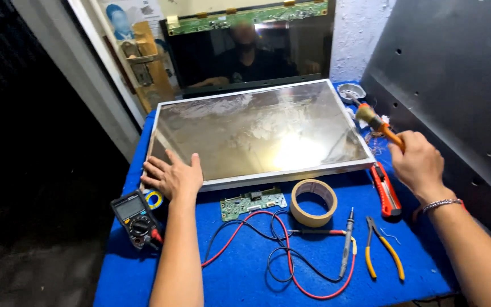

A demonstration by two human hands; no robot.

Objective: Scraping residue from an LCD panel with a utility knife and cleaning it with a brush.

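A large shiny display panel (257,133) in a metal frame lies flat on the blue table (245,278). My left hand (173,176) rests flat, fingers spread, on the panel's near left corner. My right hand (419,164) is off the panel's right edge and grips the orange handle of a small brush (377,123), whose bristles point up and to the left, just above the panel's right rim.
Near the front lie a multimeter (136,218) with red and black leads (279,256), a green circuit board (253,203), a tape roll (313,202), yellow-handled pliers (383,245) and a red utility knife (386,190). A dark screen (245,51) leans behind; a grey metal sheet (456,85) stands right.
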